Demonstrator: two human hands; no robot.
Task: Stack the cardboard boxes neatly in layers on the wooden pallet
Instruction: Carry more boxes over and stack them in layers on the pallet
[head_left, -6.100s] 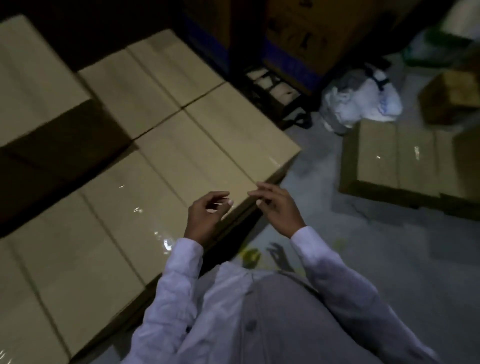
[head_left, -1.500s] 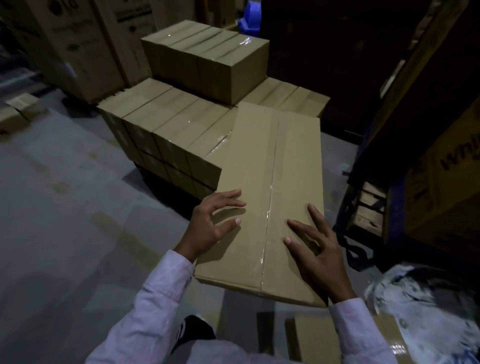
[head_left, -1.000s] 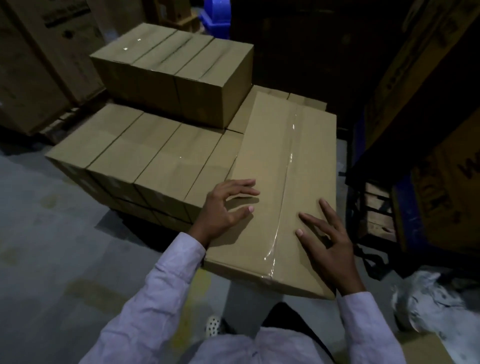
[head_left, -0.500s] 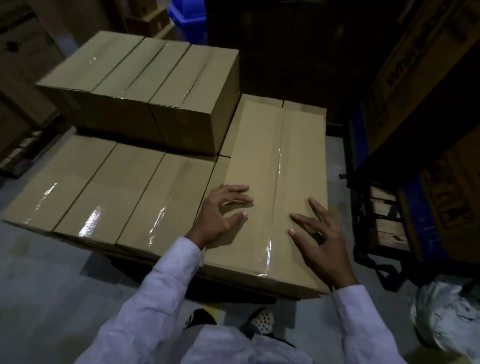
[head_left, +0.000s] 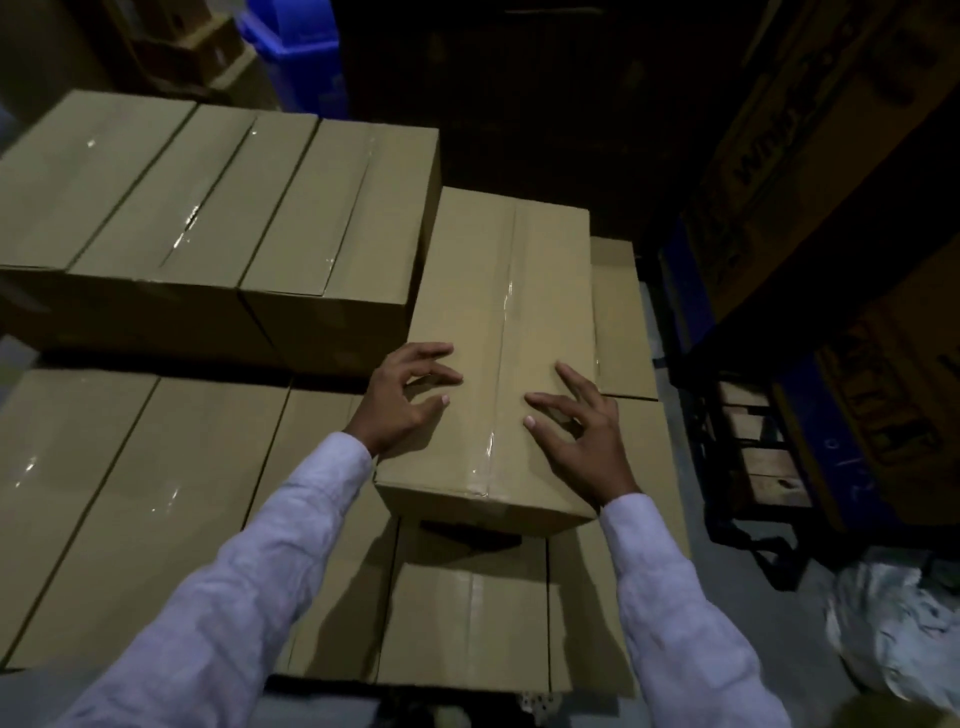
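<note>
On the bottom layer (head_left: 130, 493) of cardboard boxes, at its right end, sat the box (head_left: 498, 338) being placed, long axis running away from the person, left flank against or just beside the second-layer row (head_left: 208, 208) (too dim to tell whether they touched all the way along). Both hands lay on its taped top close to the near end: left hand (head_left: 405, 400) w/ fingers bent and fingertips pressing by the left edge, right hand (head_left: 576, 436) spread flatter on the right half. Neither gripped anything; both were open and pushing. Step in hand, as I judged it: seating the box into the 2nd layer. Its near end stood out closer to the person than the row's front face, so it likely needed a further shove fwd, w/ even pressure from L and R so it didn't skew, plus a nudge leftward to close any gap; bearing down hard on the tape seam would only add drag. Wooden pallet under the stack was hidden. Vs. half a sec earlier: the box had overhung the near edge of the bottom layer, whereas now its near end rested well inboard, w/ bottom-layer tops showing in front of it; hands sat at approx the same spots on the lid.
</note>
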